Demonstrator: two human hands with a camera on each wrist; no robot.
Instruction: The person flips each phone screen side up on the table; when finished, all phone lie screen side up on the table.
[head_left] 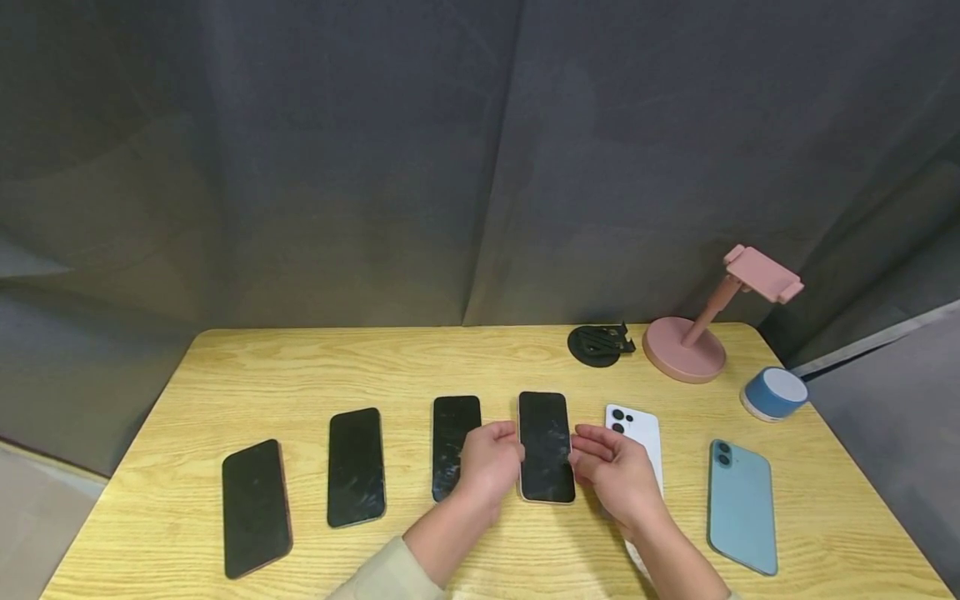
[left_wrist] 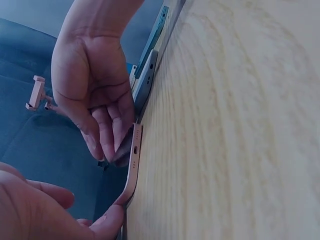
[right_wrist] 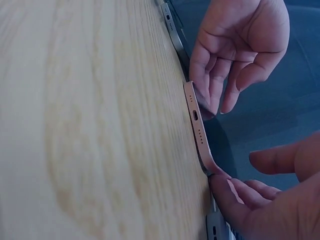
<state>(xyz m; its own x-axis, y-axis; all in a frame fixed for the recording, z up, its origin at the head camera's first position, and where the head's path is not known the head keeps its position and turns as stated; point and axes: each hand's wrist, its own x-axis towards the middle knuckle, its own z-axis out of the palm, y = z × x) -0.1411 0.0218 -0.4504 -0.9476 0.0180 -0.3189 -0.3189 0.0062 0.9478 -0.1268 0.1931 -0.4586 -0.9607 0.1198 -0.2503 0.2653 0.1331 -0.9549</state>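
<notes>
A pink-edged phone (head_left: 546, 450) lies screen up at the middle of the wooden table, between both hands. My left hand (head_left: 489, 467) touches its left long edge with the fingertips. On the opposite edge rest the fingers of my right hand (head_left: 618, 475). In the left wrist view, the phone's pink bottom edge (left_wrist: 134, 155) with its charging port faces the camera. The right wrist view shows my right hand (right_wrist: 275, 195) with its thumb apart from the phone. Beneath my right forearm a white phone (head_left: 641, 429) lies back up, partly hidden. A black-screened phone (head_left: 453, 437) is partly covered by my left hand.
Two more dark-screened phones, one (head_left: 356, 467) nearer and one (head_left: 257, 508) farther left, lie on the table (head_left: 300, 367). A teal phone (head_left: 742, 508) lies at right. Behind stand a black folding stand (head_left: 597, 344), a pink phone stand (head_left: 684, 350) and a blue-and-white round object (head_left: 775, 393).
</notes>
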